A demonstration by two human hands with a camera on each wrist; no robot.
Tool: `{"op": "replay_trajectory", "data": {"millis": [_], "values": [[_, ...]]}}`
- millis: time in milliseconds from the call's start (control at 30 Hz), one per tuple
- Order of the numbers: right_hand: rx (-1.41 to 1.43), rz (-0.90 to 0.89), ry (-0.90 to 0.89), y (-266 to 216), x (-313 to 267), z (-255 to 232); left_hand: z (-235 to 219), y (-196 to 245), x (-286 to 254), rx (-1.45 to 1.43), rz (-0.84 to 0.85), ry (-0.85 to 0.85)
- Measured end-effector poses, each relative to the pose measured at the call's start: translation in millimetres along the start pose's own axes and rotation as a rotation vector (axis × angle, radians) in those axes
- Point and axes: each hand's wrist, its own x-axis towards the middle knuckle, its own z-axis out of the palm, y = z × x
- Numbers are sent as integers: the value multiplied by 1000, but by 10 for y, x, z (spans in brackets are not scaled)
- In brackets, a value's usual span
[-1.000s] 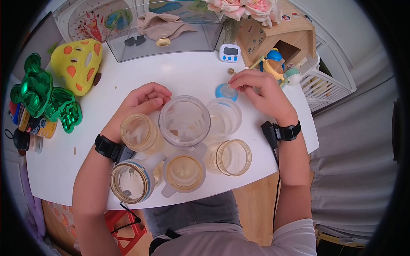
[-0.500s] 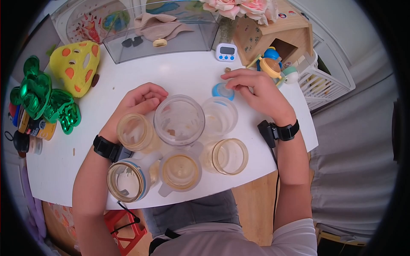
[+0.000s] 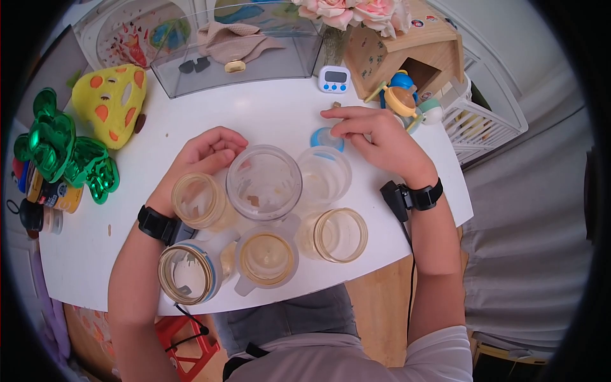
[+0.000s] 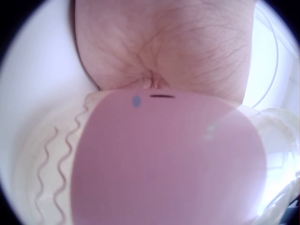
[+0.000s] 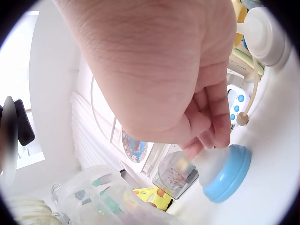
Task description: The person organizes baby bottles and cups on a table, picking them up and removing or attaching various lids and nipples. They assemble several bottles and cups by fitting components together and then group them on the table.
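Note:
My right hand (image 3: 382, 140) is at a blue-ringed baby bottle nipple (image 3: 327, 140) standing on the white table. In the right wrist view the thumb and fingers pinch the clear top of the nipple (image 5: 213, 164), its blue ring (image 5: 229, 176) resting on the tabletop. One finger stretches out past it to the left. My left hand (image 3: 210, 149) lies with loosely curled fingers beside a large clear cup (image 3: 264, 181) and behind a glass jar (image 3: 197, 202), holding nothing. A frosted cup (image 3: 324, 175) stands between the large cup and my right hand.
Nearer me are a handled cup (image 3: 266, 258), a glass jar (image 3: 341, 235) and a tilted jar (image 3: 188, 274). Behind stand a timer (image 3: 334, 79), a clear case (image 3: 235, 70) and a wooden house (image 3: 407, 51). A yellow plush (image 3: 111, 105) and green balloon figure (image 3: 57, 146) are left.
The whole head view has shifted slightly left. One right-hand finger now points further out past the nipple, while the left hand and the cups stay in place.

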Motion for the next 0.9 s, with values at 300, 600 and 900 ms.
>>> {"op": "replay_trajectory", "data": {"millis": [300, 600, 900], "values": [[-62, -41, 47, -76, -6, 27, -46, -1, -2, -18, -24, -44], [-64, -51, 58, -74, -9, 38, -48, -3, -1, -31, -28, -45], [-48, -32, 35, -77, -25, 38, 24, 14, -7, -36, -7, 6]]}}
